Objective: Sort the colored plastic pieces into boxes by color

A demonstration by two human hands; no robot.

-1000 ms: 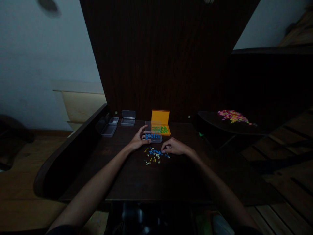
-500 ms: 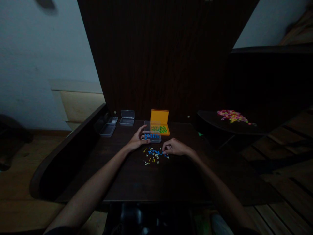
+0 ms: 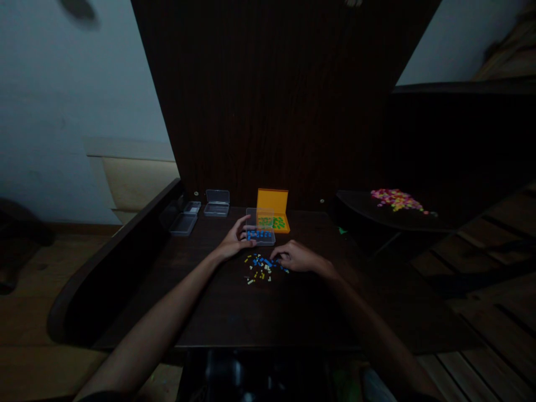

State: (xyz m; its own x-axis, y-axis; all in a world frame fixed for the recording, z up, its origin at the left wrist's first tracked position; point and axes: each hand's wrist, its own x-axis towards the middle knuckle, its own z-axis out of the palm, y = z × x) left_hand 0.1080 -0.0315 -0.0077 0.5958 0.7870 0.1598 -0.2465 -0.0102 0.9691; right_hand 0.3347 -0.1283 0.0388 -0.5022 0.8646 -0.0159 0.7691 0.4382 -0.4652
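Left hand: holds the left end of the clear box between thumb and fingers.
Right hand: fingertips drawn together at the loose pieces; cannot tell whether one is pinched.
Clear box: on the counter, lid up, blue pieces inside, just in front of the orange box.
Loose pieces: blue, yellow and pale, scattered nearer the person than the clear box.
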